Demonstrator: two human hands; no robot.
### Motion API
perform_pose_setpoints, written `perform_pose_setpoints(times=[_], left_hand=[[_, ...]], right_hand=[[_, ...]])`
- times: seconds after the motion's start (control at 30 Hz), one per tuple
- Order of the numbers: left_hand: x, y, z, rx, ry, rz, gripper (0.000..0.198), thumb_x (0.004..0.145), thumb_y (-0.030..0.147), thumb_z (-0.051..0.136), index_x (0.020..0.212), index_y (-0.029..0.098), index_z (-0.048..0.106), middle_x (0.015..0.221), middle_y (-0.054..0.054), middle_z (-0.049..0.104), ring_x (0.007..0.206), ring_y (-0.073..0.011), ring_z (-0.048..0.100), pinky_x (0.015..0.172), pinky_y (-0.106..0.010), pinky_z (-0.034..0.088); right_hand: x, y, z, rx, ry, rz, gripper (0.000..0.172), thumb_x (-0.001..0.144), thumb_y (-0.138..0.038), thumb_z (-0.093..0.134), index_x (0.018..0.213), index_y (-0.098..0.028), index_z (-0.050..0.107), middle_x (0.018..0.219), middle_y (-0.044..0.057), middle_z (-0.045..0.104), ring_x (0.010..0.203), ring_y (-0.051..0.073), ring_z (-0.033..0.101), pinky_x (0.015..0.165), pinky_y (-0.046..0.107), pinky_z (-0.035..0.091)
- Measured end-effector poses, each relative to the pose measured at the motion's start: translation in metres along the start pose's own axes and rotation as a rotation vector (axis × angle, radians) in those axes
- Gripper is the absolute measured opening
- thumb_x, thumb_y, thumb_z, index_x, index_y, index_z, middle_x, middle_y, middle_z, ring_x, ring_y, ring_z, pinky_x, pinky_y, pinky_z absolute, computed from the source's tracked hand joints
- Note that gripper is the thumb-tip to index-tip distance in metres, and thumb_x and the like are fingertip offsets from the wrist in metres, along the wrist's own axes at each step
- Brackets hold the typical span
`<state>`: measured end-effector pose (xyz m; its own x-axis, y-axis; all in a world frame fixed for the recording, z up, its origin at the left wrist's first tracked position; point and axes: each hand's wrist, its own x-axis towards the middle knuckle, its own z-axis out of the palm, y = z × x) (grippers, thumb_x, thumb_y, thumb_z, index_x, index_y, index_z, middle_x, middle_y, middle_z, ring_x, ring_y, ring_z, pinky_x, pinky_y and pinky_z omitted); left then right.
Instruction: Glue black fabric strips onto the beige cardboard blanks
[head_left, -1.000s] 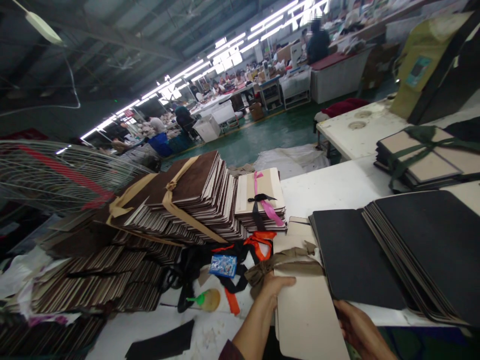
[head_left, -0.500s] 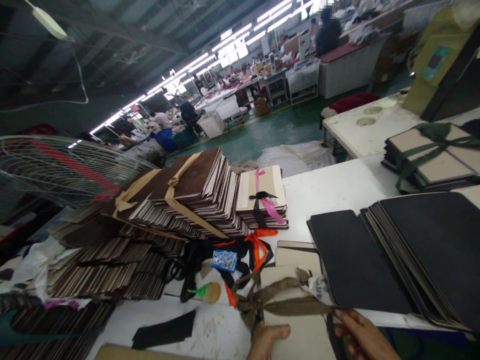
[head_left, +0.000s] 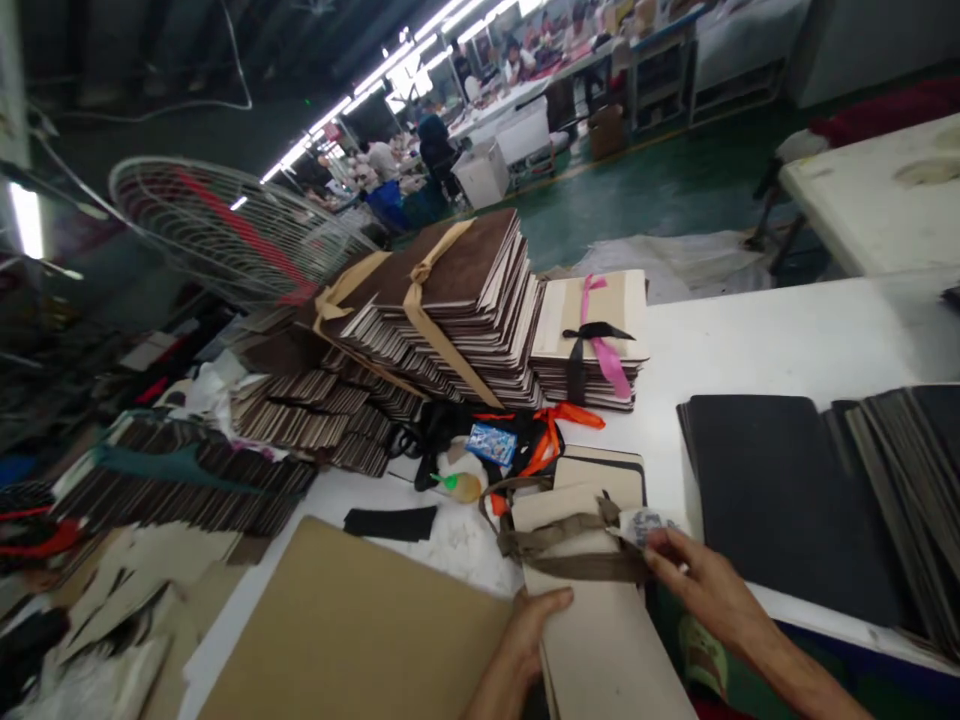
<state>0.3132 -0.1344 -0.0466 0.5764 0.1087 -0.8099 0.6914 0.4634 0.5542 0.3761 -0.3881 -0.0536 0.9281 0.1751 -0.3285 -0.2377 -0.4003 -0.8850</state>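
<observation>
A bundle of beige boards point(head_left: 600, 640) lies at the near edge of the white table point(head_left: 750, 340), tied with an olive-brown ribbon point(head_left: 562, 545). My left hand point(head_left: 536, 625) grips the bundle's left edge, thumb on top. My right hand point(head_left: 694, 585) sits at the bundle's right side, fingers pinched on the ribbon's end. Black sheets point(head_left: 780, 490) fan out just right of my right hand.
Brown board stacks tied with tan ribbon point(head_left: 442, 300) and a small pink-ribboned stack point(head_left: 592, 335) stand behind. Orange and black ribbons point(head_left: 547, 440), a blue packet point(head_left: 491, 443) and a large cardboard sheet point(head_left: 360, 630) lie nearby. A wire fan guard point(head_left: 225, 230) is at left. People work at far tables.
The view has tilted down and left, bringing the cardboard sheet into sight. My right hand has moved up onto the ribbon; my left hand stays on the bundle's edge.
</observation>
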Motion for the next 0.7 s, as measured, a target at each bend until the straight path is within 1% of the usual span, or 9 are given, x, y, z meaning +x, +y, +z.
perform_pose_setpoints(times=[0.03, 0.1, 0.17, 0.2, 0.3, 0.37, 0.43, 0.57, 0.7], left_hand=[[-0.001, -0.001, 0.003, -0.007, -0.007, 0.025, 0.069, 0.036, 0.03, 0.095, 0.098, 0.008, 0.075, 0.087, -0.017, 0.078, 0.07, -0.0316, 0.072, 0.075, -0.044, 0.057], [-0.003, -0.004, 0.007, 0.0, -0.017, 0.075, 0.069, 0.039, 0.03, 0.094, 0.101, 0.007, 0.075, 0.087, -0.017, 0.078, 0.067, -0.0283, 0.07, 0.069, -0.04, 0.055], [-0.004, -0.006, 0.01, 0.016, -0.005, 0.125, 0.069, 0.042, 0.029, 0.093, 0.105, 0.007, 0.074, 0.086, -0.016, 0.078, 0.066, -0.0268, 0.069, 0.067, -0.038, 0.054], [-0.004, -0.007, 0.012, 0.021, 0.003, 0.144, 0.07, 0.042, 0.028, 0.092, 0.107, 0.007, 0.074, 0.086, -0.015, 0.079, 0.067, -0.0267, 0.069, 0.067, -0.037, 0.054], [-0.005, -0.008, 0.013, 0.021, 0.018, 0.171, 0.068, 0.042, 0.026, 0.089, 0.107, 0.007, 0.074, 0.088, -0.013, 0.079, 0.07, -0.0267, 0.069, 0.066, -0.036, 0.054], [-0.007, -0.007, 0.012, 0.04, 0.02, 0.18, 0.066, 0.044, 0.025, 0.087, 0.106, 0.007, 0.074, 0.087, -0.012, 0.078, 0.07, -0.0258, 0.069, 0.065, -0.034, 0.053], [-0.011, -0.005, 0.006, 0.07, 0.015, 0.189, 0.066, 0.045, 0.027, 0.086, 0.107, 0.008, 0.074, 0.087, -0.011, 0.078, 0.07, -0.0261, 0.069, 0.064, -0.034, 0.053], [-0.026, 0.001, -0.016, 0.125, 0.013, 0.167, 0.072, 0.044, 0.031, 0.091, 0.111, 0.011, 0.072, 0.09, -0.011, 0.078, 0.081, -0.0311, 0.071, 0.073, -0.038, 0.056], [-0.045, 0.002, -0.046, 0.153, 0.056, 0.114, 0.075, 0.042, 0.031, 0.094, 0.11, 0.012, 0.07, 0.094, -0.012, 0.077, 0.09, -0.035, 0.071, 0.083, -0.044, 0.057]], right_hand=[[0.006, -0.009, 0.007, -0.058, -0.045, -0.097, 0.039, 0.088, -0.051, 0.055, 0.111, -0.024, 0.07, 0.109, 0.008, 0.075, 0.1, 0.025, 0.07, 0.088, 0.036, 0.056], [0.016, -0.019, 0.026, -0.198, -0.155, -0.287, 0.052, 0.084, -0.041, 0.062, 0.133, -0.022, 0.064, 0.139, 0.011, 0.064, 0.129, 0.029, 0.058, 0.11, 0.043, 0.046], [0.024, -0.019, 0.047, -0.351, -0.231, -0.406, 0.064, 0.08, -0.032, 0.066, 0.143, -0.022, 0.059, 0.154, 0.012, 0.053, 0.141, 0.033, 0.046, 0.118, 0.05, 0.037], [0.029, -0.016, 0.056, -0.416, -0.24, -0.431, 0.062, 0.081, -0.03, 0.066, 0.142, -0.022, 0.06, 0.154, 0.012, 0.052, 0.141, 0.034, 0.045, 0.118, 0.053, 0.036], [0.045, 0.003, 0.072, -0.523, -0.122, -0.464, 0.039, 0.095, -0.029, 0.052, 0.13, -0.021, 0.067, 0.145, 0.014, 0.059, 0.132, 0.033, 0.052, 0.112, 0.055, 0.042], [0.059, 0.012, 0.071, -0.544, -0.019, -0.497, 0.034, 0.101, -0.029, 0.044, 0.122, -0.021, 0.069, 0.139, 0.014, 0.062, 0.128, 0.031, 0.055, 0.108, 0.053, 0.045], [0.073, 0.013, 0.064, -0.587, 0.016, -0.51, 0.032, 0.103, -0.027, 0.042, 0.118, -0.02, 0.069, 0.136, 0.014, 0.063, 0.125, 0.03, 0.056, 0.107, 0.049, 0.046], [0.104, 0.0, 0.048, -0.684, -0.024, -0.478, 0.032, 0.096, -0.009, 0.039, 0.104, -0.016, 0.069, 0.117, 0.014, 0.068, 0.11, 0.026, 0.061, 0.102, 0.039, 0.046], [0.143, -0.016, 0.04, -0.677, 0.028, -0.379, 0.039, 0.085, 0.002, 0.039, 0.108, -0.013, 0.066, 0.104, 0.015, 0.068, 0.08, 0.02, 0.065, 0.077, 0.032, 0.048]])
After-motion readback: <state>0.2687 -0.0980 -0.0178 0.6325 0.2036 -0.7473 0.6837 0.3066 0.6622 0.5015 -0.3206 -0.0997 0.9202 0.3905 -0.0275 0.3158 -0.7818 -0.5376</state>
